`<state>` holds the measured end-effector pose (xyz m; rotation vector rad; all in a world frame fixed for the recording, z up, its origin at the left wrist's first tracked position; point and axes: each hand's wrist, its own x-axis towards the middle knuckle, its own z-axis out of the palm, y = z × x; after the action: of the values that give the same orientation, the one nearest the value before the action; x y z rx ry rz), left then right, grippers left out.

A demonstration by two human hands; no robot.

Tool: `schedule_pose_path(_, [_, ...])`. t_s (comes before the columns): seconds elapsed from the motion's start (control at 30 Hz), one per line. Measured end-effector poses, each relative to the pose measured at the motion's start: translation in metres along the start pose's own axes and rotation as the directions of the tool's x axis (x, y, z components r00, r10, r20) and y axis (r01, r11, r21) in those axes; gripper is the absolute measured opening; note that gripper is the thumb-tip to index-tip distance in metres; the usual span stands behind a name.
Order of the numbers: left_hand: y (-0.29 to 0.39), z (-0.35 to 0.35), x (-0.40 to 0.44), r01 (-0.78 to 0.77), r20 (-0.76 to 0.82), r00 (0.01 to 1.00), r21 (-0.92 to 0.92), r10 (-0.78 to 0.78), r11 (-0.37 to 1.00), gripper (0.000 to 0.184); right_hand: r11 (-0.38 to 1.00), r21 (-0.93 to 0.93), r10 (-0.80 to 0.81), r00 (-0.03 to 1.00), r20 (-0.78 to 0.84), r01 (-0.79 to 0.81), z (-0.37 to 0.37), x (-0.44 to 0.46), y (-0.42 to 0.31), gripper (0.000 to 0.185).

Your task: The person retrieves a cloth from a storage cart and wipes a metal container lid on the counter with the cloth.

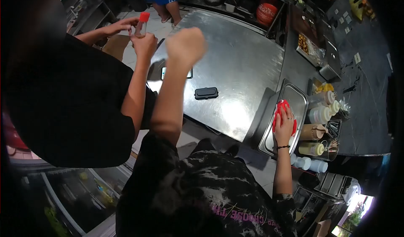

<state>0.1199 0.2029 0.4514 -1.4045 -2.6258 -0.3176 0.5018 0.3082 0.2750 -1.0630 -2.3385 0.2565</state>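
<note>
My left hand (pixel 186 46) is raised over the steel table (pixel 235 47), its fingers curled into a blurred fist; whether anything is inside cannot be made out. My right hand (pixel 285 121) presses a red cloth (pixel 283 106) into a shallow steel tray (pixel 267 142) at the table's right side. A dark band circles that wrist. On the table lie a small black case (pixel 206 93) and a phone (pixel 189 73), partly covered by my left forearm.
To the left a co-worker in black (pixel 80 98) holds a red-capped bottle (pixel 142 26). Another person's legs (pixel 166 9) stand beyond the table. Squeeze bottles (pixel 320 115) line the right counter (pixel 362 110). Near them sits a food tray (pixel 313 54).
</note>
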Motion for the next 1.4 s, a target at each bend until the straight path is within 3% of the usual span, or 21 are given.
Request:
schedule_pose_path(0.03, [0.02,0.0,-0.013,0.038,-0.003,0.999,-0.131,-0.039,0.991,0.021,1.0,-0.001,0.001,1.0,-0.004,-0.001,-0.001,0.0,-0.001,0.034])
schedule_pose_path(0.1, [0.035,0.058,-0.028,-0.125,0.082,0.984,-0.317,0.159,0.94,0.018,0.999,-0.005,0.046,0.999,0.009,-0.046,-0.003,0.0,-0.004,0.033])
schedule_pose_path(0.13, [0.05,0.067,-0.051,-0.11,0.238,0.942,-0.444,0.235,0.889,0.019,0.998,-0.005,0.058,0.998,-0.006,-0.058,-0.005,-0.001,-0.006,0.033])
schedule_pose_path(0.2, [0.082,0.116,-0.091,0.033,0.539,0.746,-0.615,0.39,0.788,0.034,0.99,-0.055,0.137,0.988,0.069,-0.133,-0.009,-0.009,-0.013,0.033])
schedule_pose_path(0.27, [0.106,0.149,-0.139,0.047,0.594,0.587,-0.703,0.55,0.709,0.039,0.986,-0.052,0.162,0.984,0.08,-0.158,-0.02,-0.017,-0.023,0.033])
schedule_pose_path(0.33, [0.122,0.16,-0.167,0.034,0.515,0.615,-0.774,0.598,0.632,0.036,0.983,-0.066,0.18,0.965,0.191,-0.17,-0.031,-0.023,-0.032,0.033])
schedule_pose_path(0.4, [0.138,0.177,-0.185,0.129,0.44,0.657,-0.866,0.612,0.484,0.031,0.979,-0.047,0.204,0.952,0.229,-0.199,-0.04,-0.026,-0.038,0.032])
schedule_pose_path(0.47, [0.152,0.159,-0.19,0.196,0.493,0.615,-0.851,0.615,0.487,0.028,0.975,-0.06,0.224,0.928,0.297,-0.216,-0.045,-0.029,-0.038,0.031])
schedule_pose_path(0.5, [0.156,0.149,-0.192,0.104,0.471,0.62,-0.843,0.628,0.528,0.027,0.975,-0.049,0.222,0.927,0.303,-0.217,-0.046,-0.029,-0.038,0.03])
schedule_pose_path(0.67, [0.157,0.155,-0.209,0.057,0.434,0.609,-0.859,0.664,0.509,0.028,0.978,-0.015,0.203,0.943,0.264,-0.206,-0.041,-0.035,-0.032,0.032])
schedule_pose_path(0.73, [0.152,0.154,-0.211,0.066,0.504,0.564,-0.817,0.654,0.573,0.029,0.977,0.017,0.202,0.956,0.212,-0.21,-0.038,-0.038,-0.033,0.033])
schedule_pose_path(0.87, [0.152,0.159,-0.219,0.295,0.621,0.498,-0.778,0.606,0.554,0.028,0.978,0.013,0.199,0.956,0.216,-0.206,-0.04,-0.037,-0.036,0.034])
schedule_pose_path(0.93, [0.15,0.163,-0.221,0.288,0.6,0.505,-0.795,0.62,0.534,0.028,0.981,0.023,0.182,0.959,0.218,-0.191,-0.042,-0.036,-0.038,0.035])
schedule_pose_path(0.97, [0.147,0.16,-0.215,0.149,0.543,0.576,-0.804,0.611,0.575,0.03,0.977,0.018,0.204,0.952,0.229,-0.213,-0.044,-0.035,-0.04,0.035])
schedule_pose_path(1.0, [0.141,0.166,-0.205,0.145,0.538,0.592,-0.804,0.6,0.577,0.03,0.972,0.012,0.226,0.943,0.242,-0.236,-0.043,-0.035,-0.041,0.035])
schedule_pose_path(1.07, [0.123,0.18,-0.176,0.208,0.451,0.808,-0.82,0.38,0.533,0.029,0.976,0.022,0.204,0.948,0.244,-0.216,-0.04,-0.038,-0.037,0.034])
schedule_pose_path(1.13, [0.092,0.147,-0.129,0.328,0.423,0.889,-0.854,0.173,0.404,0.028,0.977,0.017,0.203,0.949,0.243,-0.213,-0.04,-0.037,-0.036,0.034])
schedule_pose_path(1.2, [0.061,0.127,-0.1,0.257,0.284,0.957,-0.922,0.055,0.291,0.025,0.983,0.023,0.175,0.961,0.213,-0.184,-0.041,-0.035,-0.039,0.031])
schedule_pose_path(1.33, [0.022,0.101,-0.087,0.199,0.191,0.98,-0.957,-0.06,0.21,0.024,0.976,0.051,0.198,0.958,0.209,-0.213,-0.037,-0.039,-0.036,0.033])
schedule_pose_path(1.4, [0.014,0.099,-0.094,0.251,0.241,0.968,-0.953,-0.074,0.173,0.023,0.978,0.057,0.188,0.968,0.164,-0.2,-0.033,-0.042,-0.033,0.032])
